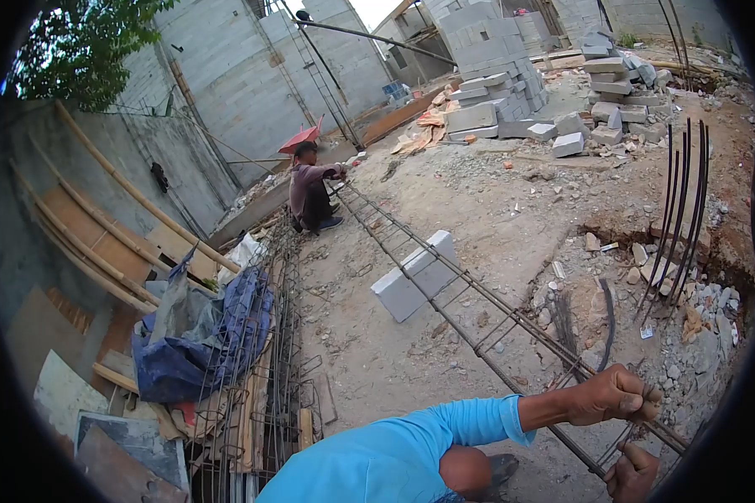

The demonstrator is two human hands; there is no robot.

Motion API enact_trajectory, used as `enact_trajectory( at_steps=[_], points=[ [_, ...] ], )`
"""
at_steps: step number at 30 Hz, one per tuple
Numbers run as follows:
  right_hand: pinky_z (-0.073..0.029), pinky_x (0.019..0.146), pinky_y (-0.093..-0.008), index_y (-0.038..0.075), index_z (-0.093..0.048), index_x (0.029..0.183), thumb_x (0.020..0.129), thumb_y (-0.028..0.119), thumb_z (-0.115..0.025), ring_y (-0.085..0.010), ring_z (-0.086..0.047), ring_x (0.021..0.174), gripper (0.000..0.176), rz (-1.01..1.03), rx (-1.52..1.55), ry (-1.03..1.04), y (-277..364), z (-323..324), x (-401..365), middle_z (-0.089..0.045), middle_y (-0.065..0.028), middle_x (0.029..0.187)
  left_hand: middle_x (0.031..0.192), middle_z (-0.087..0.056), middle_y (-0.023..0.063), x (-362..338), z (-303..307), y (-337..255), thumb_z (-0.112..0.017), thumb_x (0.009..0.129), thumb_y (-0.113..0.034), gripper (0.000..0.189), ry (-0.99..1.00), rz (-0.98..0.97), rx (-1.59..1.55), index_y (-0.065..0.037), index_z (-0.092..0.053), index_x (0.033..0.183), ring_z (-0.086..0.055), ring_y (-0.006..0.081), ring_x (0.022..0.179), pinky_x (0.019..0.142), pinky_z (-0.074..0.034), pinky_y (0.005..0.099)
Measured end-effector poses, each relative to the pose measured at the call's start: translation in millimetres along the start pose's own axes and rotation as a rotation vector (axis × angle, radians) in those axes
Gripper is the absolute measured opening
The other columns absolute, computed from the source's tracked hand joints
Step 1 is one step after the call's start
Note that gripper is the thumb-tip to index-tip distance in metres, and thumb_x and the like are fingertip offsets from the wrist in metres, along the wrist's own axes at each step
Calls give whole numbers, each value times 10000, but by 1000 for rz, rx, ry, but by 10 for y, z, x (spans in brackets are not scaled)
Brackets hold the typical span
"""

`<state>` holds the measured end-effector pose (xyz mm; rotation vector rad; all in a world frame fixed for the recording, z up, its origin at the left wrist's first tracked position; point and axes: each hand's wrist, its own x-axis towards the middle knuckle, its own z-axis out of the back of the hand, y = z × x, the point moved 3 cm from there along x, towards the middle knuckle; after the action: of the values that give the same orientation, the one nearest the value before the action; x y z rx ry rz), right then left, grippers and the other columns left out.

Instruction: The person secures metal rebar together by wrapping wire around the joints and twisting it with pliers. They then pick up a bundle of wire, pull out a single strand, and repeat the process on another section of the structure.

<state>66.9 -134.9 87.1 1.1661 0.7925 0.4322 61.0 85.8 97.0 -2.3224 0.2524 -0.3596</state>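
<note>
A long rebar cage [478, 323] runs over the dirt from the far left to the lower right and rests on a grey concrete block [415, 277]. My left hand [617, 394], on a blue-sleeved arm, is closed around the cage's upper bars near its close end. My right hand [633, 474] sits just below it at the frame's bottom edge, closed on a lower bar; part of it is cut off. My bent knee [470, 469] shows beneath the arm.
Another person [310, 197] crouches at the cage's far end. More rebar cages [264, 369] and a blue tarp [201, 335] lie left. Upright bars [681, 210] stand in a rubble-edged pit right. Block stacks [486, 67] stand behind, and bamboo poles [101, 226] lean on the wall.
</note>
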Motion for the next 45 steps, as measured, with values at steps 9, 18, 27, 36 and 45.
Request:
enact_trajectory(
  at_steps=[9, 18, 27, 36, 45],
  points=[
    [-482, 676, -307, -31, -663, 1213, 966, 13, -564, -189, -609, 730, 270, 449, -491, -44, 437, 284, 7, -678, -105, 837, 789, -653, 57, -247, 33, -141, -706, 931, -298, 577, -71, -70, -244, 81, -501, 1313, -571, 90, 612, 556, -487, 249],
    [-533, 761, -377, -45, -690, 1129, 968, 59, -600, -311, -680, 814, 211, 612, -645, -237, 736, 144, 2, -722, -193, 955, 554, -516, 195, -538, 161, 215, -648, 642, -7, 83, 55, -56, 1600, 32, -582, 675, -512, 365, 516, 491, -373, 435],
    [-425, 574, -254, -17, -669, 1199, 1002, 123, -558, -103, -479, 644, 266, 180, -194, 84, 420, -210, 178, -544, -12, 746, 754, -649, 94, -620, 219, -111, -695, 910, -185, 327, -467, -99, 362, 17, -572, 684, -628, 182, 679, 644, -514, 329],
    [-258, 449, -217, -15, -574, 1336, 1025, 168, -546, -37, -361, 487, 363, -135, 208, 265, 113, -298, 127, -498, 21, 655, 1009, -658, 54, -549, 15, -85, -617, 990, -279, 421, -429, -128, -298, 40, -542, 1255, -651, 136, 916, 865, -549, 302],
    [-484, 604, -294, -5, -643, 1245, 1001, 113, -543, -137, -538, 644, 289, 604, -872, -96, 167, 397, 210, -640, -71, 784, 612, -569, 26, -687, -60, -558, -586, 1003, -261, 364, -127, -141, -74, 94, -635, 1069, -499, 59, 508, 469, -436, 265]
  ],
)
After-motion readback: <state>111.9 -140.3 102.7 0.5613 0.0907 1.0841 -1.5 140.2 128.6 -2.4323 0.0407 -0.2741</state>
